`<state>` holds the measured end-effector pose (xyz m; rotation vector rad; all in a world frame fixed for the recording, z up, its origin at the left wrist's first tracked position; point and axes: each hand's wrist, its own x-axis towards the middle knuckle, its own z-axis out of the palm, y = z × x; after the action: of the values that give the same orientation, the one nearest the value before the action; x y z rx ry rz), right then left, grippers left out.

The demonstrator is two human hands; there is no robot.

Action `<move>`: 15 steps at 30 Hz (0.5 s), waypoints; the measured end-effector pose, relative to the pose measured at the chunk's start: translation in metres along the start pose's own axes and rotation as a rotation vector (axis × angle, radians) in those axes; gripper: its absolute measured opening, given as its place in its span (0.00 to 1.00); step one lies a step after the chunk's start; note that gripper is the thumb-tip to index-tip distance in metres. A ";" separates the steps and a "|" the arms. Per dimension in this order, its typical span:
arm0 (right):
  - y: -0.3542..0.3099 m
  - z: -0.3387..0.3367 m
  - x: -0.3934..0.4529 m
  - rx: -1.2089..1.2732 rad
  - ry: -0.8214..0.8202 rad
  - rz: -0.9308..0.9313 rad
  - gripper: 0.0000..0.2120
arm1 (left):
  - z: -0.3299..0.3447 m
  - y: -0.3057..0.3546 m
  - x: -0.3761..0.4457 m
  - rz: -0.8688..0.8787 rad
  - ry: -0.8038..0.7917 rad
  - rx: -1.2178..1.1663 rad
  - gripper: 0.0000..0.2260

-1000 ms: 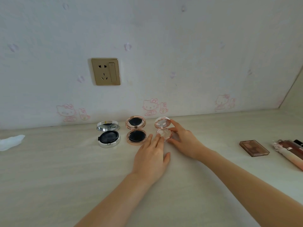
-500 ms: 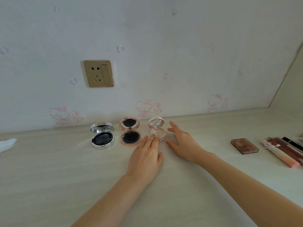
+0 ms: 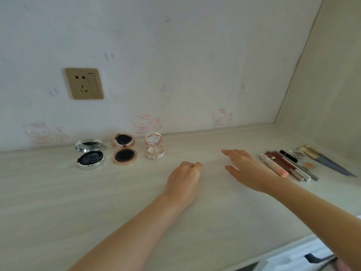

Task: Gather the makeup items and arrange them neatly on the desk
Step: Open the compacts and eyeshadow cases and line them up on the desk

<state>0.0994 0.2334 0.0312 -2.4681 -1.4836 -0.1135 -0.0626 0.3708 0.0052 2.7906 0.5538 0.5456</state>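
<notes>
Compacts stand in a row along the back of the pale wooden desk (image 3: pixel 58 202), in the left-centre of the frame, all three with lids up. Farthest left is the silver compact (image 3: pixel 90 154), its base showing a dark insert. Just to its right, apart from it, sits the rose-gold compact (image 3: pixel 124 148), also dark inside. Next comes the small white compact (image 3: pixel 154 146), paler inside, with a pink-rimmed lid. Above the silver one, in the upper left, a gold wall socket (image 3: pixel 84 83) is set into the pale wall, which carries faint pink cartoon-cat stickers (image 3: pixel 142 123) low down.

Toward the centre, the left hand (image 3: pixel 184 178) rests on the desk with its fingers curled into a loose fist, holding nothing, well apart from the white compact. To its right the right hand (image 3: pixel 245 167) is spread open, palm down, fingers extended toward the back of the desk, grasping nothing; whether it touches the surface cannot be told.

Just beyond that hand, at centre right, a cluster of slim tubes and pencils (image 3: pixel 287 165) lies side by side at a slant, a pink-capped one nearest the hand. Farther right lie gold-ferruled brushes (image 3: pixel 316 156) with dark handles pointing to the right edge.
</notes>
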 end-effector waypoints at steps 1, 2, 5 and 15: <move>0.010 -0.004 -0.003 -0.027 -0.010 0.019 0.25 | 0.002 0.007 0.006 0.018 -0.010 0.005 0.16; 0.019 -0.008 -0.006 -0.057 -0.023 0.042 0.25 | 0.005 0.013 0.012 0.028 -0.018 0.003 0.15; 0.043 -0.017 -0.009 -0.082 -0.082 0.104 0.27 | 0.012 0.031 0.029 0.057 -0.055 -0.033 0.14; 0.065 -0.018 0.016 -0.276 -0.246 0.061 0.33 | 0.046 0.065 0.077 -0.019 -0.217 -0.172 0.22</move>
<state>0.1650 0.2141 0.0398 -2.8317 -1.5788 -0.0025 0.0430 0.3365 0.0077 2.6341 0.4629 0.2673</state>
